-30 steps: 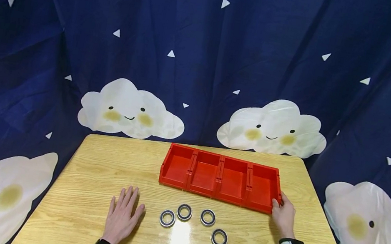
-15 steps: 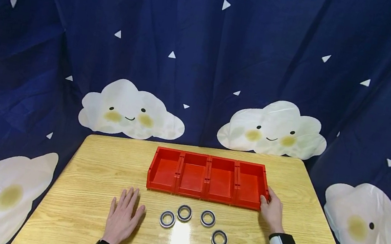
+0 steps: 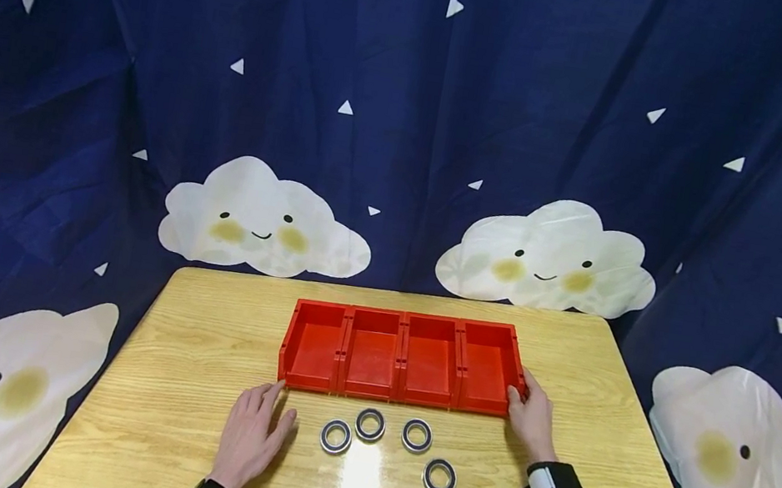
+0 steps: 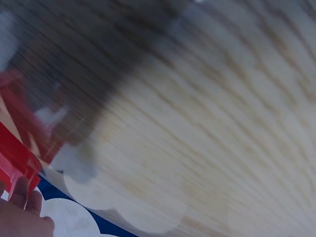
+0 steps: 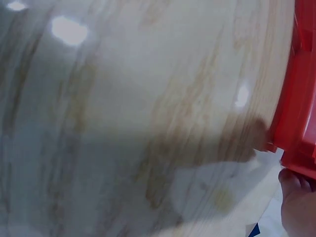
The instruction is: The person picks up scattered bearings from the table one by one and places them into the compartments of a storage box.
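Note:
A row of joined red storage bins stands on the table, its several compartments bare inside. My right hand grips the row's right end, thumb at the front corner and fingers around the outer side. In the right wrist view that thumb lies against the red plastic. My left hand is palm down, with extended fingertips right at the front left corner of the row. Several ring-shaped ball bearings lie flat in front of the bins, one nearest my left thumb and another farther right.
The wooden table has a glare streak down its front middle. Behind and beside it hangs a dark blue curtain with clouds and white triangles. The bearings lie between my two hands.
My right hand has drawn the red bins leftward and a little closer, and they now stand straighter. My left hand has shifted slightly, its fingertips reaching the bins' left corner. The bearings stayed put.

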